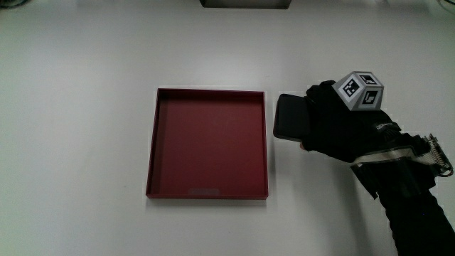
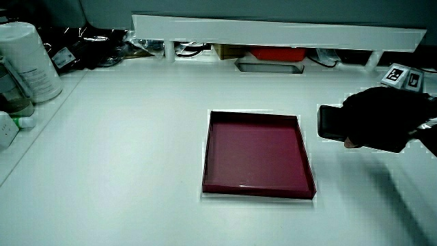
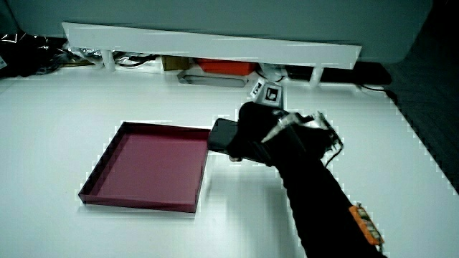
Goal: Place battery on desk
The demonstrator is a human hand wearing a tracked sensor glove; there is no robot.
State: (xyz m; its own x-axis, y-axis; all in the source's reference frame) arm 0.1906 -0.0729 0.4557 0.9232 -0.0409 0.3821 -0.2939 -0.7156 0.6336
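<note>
A flat black battery lies beside the dark red tray, close to the tray's wall. The gloved hand is wrapped around the end of the battery away from the tray, fingers curled on it. The patterned cube rides on the back of the hand. In both side views the battery juts out of the hand toward the tray. Whether the battery rests on the table or hangs just above it I cannot tell. The tray holds nothing.
A low white partition runs along the table's edge farthest from the person, with cables and a red item under it. A white cylindrical container stands at a table corner near dark clutter. The forearm reaches in from the person's edge.
</note>
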